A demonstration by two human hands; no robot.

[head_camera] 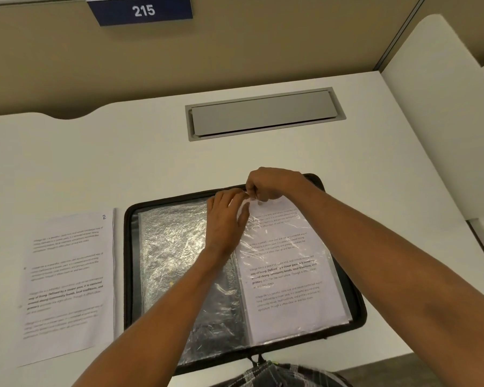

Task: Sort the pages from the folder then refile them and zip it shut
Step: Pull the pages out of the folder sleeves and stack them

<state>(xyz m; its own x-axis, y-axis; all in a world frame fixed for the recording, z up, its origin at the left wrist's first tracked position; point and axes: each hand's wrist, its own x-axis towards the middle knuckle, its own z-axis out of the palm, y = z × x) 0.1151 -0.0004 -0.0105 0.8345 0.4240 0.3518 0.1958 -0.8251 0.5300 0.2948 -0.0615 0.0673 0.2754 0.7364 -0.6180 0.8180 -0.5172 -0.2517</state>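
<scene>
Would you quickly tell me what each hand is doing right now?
Left hand: open, resting on the plastic sleeve.
Right hand: closed, pinching the page by its top edge.

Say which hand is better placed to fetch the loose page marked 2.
Likely left: the left hand rests open on the sleeves, nearer the loose page beside the folder; the right hand pinches the sleeved page's top.

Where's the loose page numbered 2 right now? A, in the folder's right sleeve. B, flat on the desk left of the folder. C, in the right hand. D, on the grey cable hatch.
B: the page numbered 2 lies on the desk left of the open folder.
</scene>
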